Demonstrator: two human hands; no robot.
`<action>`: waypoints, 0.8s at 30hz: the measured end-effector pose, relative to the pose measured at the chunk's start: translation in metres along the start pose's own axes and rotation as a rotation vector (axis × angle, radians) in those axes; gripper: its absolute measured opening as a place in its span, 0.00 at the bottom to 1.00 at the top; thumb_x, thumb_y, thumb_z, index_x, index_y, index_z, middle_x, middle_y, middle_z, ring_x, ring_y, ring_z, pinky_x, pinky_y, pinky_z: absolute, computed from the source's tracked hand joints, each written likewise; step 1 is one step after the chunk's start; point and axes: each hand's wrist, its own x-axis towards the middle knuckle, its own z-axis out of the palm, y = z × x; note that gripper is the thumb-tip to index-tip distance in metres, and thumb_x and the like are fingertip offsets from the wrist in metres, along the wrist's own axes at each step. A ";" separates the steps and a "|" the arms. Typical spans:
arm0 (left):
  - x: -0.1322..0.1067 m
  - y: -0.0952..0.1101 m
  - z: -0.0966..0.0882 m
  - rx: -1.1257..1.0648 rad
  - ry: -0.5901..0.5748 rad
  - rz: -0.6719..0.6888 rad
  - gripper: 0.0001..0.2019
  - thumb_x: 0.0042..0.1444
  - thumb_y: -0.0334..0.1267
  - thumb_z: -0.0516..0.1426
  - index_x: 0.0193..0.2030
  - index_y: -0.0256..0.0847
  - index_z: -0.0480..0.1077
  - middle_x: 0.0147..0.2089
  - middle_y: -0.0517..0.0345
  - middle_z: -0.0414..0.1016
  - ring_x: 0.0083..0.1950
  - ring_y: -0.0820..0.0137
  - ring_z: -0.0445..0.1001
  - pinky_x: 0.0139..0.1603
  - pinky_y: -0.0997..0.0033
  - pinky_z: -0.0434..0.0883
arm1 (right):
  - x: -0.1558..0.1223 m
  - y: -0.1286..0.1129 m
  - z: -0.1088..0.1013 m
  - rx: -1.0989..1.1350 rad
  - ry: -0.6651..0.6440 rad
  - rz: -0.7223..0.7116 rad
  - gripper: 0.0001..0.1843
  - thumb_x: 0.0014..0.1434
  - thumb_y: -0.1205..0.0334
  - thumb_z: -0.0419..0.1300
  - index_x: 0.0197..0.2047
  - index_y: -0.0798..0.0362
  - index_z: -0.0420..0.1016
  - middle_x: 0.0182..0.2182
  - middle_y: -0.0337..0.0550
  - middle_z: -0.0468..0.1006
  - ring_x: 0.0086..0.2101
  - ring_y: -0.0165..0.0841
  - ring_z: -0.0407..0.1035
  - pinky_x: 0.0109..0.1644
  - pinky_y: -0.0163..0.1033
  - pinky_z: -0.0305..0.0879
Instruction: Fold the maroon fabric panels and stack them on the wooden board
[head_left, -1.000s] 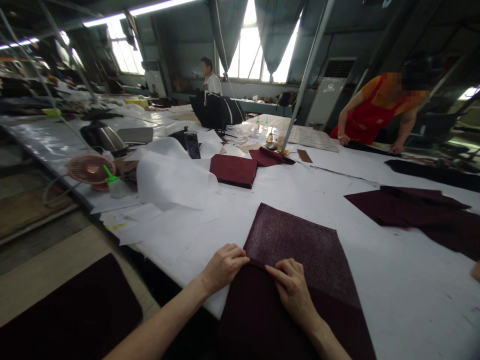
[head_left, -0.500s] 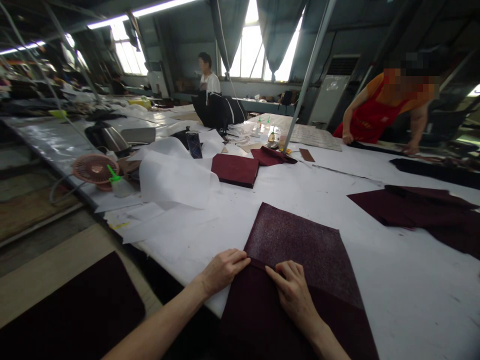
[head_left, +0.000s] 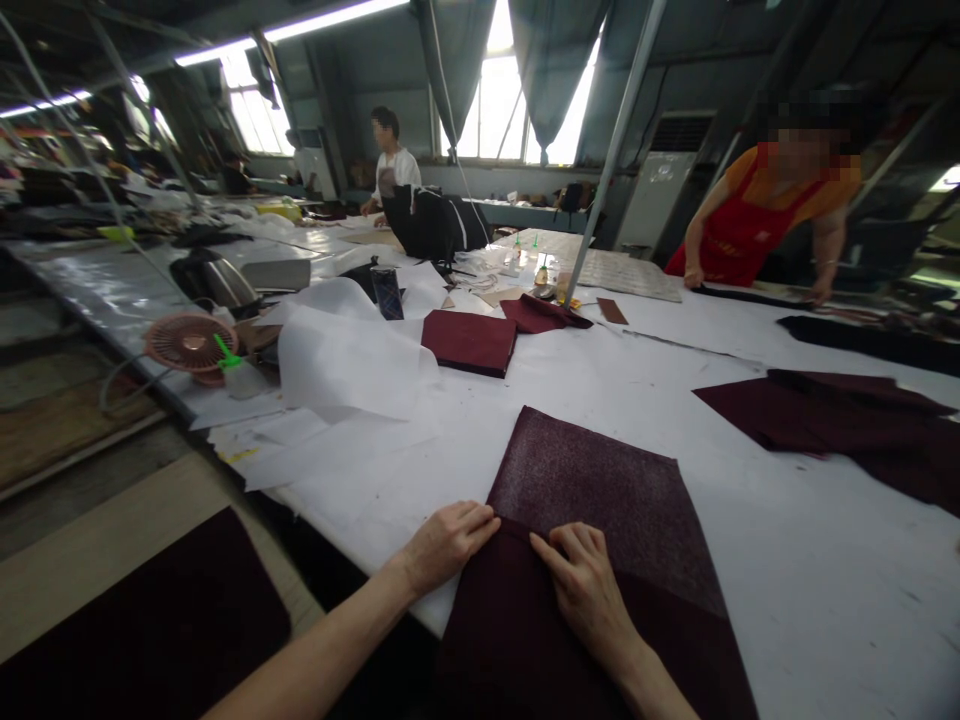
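A dark maroon fabric panel point(head_left: 600, 480) lies on the white table and hangs over its near edge. Its far part has a lighter, speckled surface, and a narrow folded strip crosses it at the left. My left hand point(head_left: 450, 540) is closed on the left end of that fold, thumb and fingers pinched together. Just to the right, my right hand point(head_left: 589, 585) grips the same fold, its index finger and thumb at the strip and the other fingers curled. Whatever lies under the fingertips is hidden.
Beyond the panel sit a folded red cloth stack point(head_left: 469, 342) and white sheets point(head_left: 352, 350). A pink fan point(head_left: 191, 343) and a green-tipped bottle point(head_left: 244, 375) stand left. More maroon fabric point(head_left: 832, 415) lies right. A person in a red apron point(head_left: 750, 230) works across the table.
My hands and the maroon panel stay almost still. In the background, the person in white has shifted left and turned, with a hand now showing over the table.
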 end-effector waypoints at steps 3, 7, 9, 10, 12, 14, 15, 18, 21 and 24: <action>0.002 0.002 -0.003 0.044 -0.039 0.019 0.12 0.64 0.28 0.47 0.50 0.37 0.68 0.42 0.52 0.72 0.45 0.68 0.72 0.47 0.65 0.73 | 0.000 -0.001 0.000 0.001 0.004 -0.007 0.21 0.61 0.75 0.49 0.53 0.51 0.72 0.36 0.46 0.70 0.38 0.38 0.61 0.46 0.47 0.58; -0.004 0.000 -0.014 0.124 -0.076 -0.020 0.11 0.61 0.25 0.49 0.47 0.35 0.69 0.45 0.50 0.72 0.45 0.66 0.71 0.48 0.62 0.73 | 0.000 -0.003 -0.002 0.009 0.005 0.001 0.20 0.61 0.75 0.49 0.53 0.51 0.72 0.36 0.47 0.70 0.38 0.38 0.61 0.46 0.48 0.57; -0.008 0.001 -0.023 0.163 -0.031 -0.091 0.12 0.60 0.24 0.49 0.45 0.35 0.70 0.48 0.48 0.72 0.47 0.64 0.70 0.50 0.59 0.72 | 0.000 -0.004 -0.002 0.007 -0.005 0.011 0.20 0.61 0.75 0.50 0.52 0.52 0.72 0.36 0.47 0.70 0.38 0.38 0.61 0.46 0.48 0.57; -0.008 0.004 -0.028 0.173 0.009 -0.131 0.13 0.60 0.23 0.48 0.46 0.36 0.70 0.49 0.47 0.72 0.48 0.62 0.70 0.52 0.57 0.71 | -0.001 -0.004 -0.002 0.002 -0.006 0.015 0.20 0.61 0.75 0.50 0.52 0.52 0.72 0.36 0.47 0.70 0.38 0.38 0.61 0.46 0.48 0.57; -0.005 0.014 -0.034 0.164 0.074 -0.187 0.17 0.59 0.23 0.47 0.52 0.36 0.68 0.53 0.46 0.70 0.53 0.61 0.68 0.55 0.55 0.68 | -0.001 -0.004 -0.002 -0.011 -0.006 0.015 0.19 0.60 0.74 0.51 0.52 0.51 0.73 0.36 0.46 0.70 0.38 0.38 0.61 0.46 0.47 0.58; 0.004 0.028 -0.033 0.137 0.054 -0.193 0.20 0.59 0.23 0.46 0.57 0.36 0.65 0.56 0.45 0.68 0.56 0.60 0.66 0.57 0.56 0.67 | -0.001 -0.003 -0.002 -0.027 -0.002 0.009 0.19 0.60 0.74 0.52 0.51 0.51 0.73 0.35 0.46 0.70 0.38 0.38 0.61 0.45 0.46 0.58; 0.009 0.036 -0.029 0.124 0.007 -0.190 0.21 0.59 0.23 0.47 0.58 0.35 0.64 0.56 0.45 0.68 0.56 0.60 0.66 0.57 0.58 0.67 | 0.000 -0.003 -0.003 -0.031 -0.003 0.007 0.19 0.60 0.74 0.52 0.52 0.51 0.73 0.35 0.46 0.70 0.38 0.38 0.61 0.45 0.46 0.58; 0.021 0.054 -0.012 0.126 -0.158 -0.215 0.20 0.57 0.22 0.47 0.56 0.32 0.65 0.51 0.45 0.72 0.52 0.61 0.70 0.52 0.60 0.71 | 0.000 -0.003 -0.004 -0.019 -0.011 0.021 0.20 0.60 0.73 0.52 0.53 0.50 0.72 0.35 0.45 0.69 0.38 0.38 0.61 0.45 0.46 0.57; 0.023 0.060 0.001 0.166 -0.250 -0.252 0.20 0.56 0.21 0.48 0.56 0.30 0.65 0.46 0.45 0.73 0.48 0.60 0.72 0.47 0.61 0.73 | -0.002 -0.002 -0.007 0.006 -0.020 0.031 0.20 0.62 0.72 0.51 0.55 0.49 0.71 0.35 0.45 0.69 0.38 0.38 0.61 0.45 0.46 0.57; 0.021 0.063 0.003 0.217 -0.285 -0.252 0.23 0.55 0.20 0.48 0.58 0.29 0.62 0.48 0.43 0.73 0.49 0.60 0.72 0.47 0.62 0.72 | -0.006 0.003 -0.012 0.018 -0.022 0.021 0.21 0.62 0.72 0.51 0.56 0.48 0.70 0.35 0.45 0.69 0.38 0.37 0.61 0.45 0.46 0.57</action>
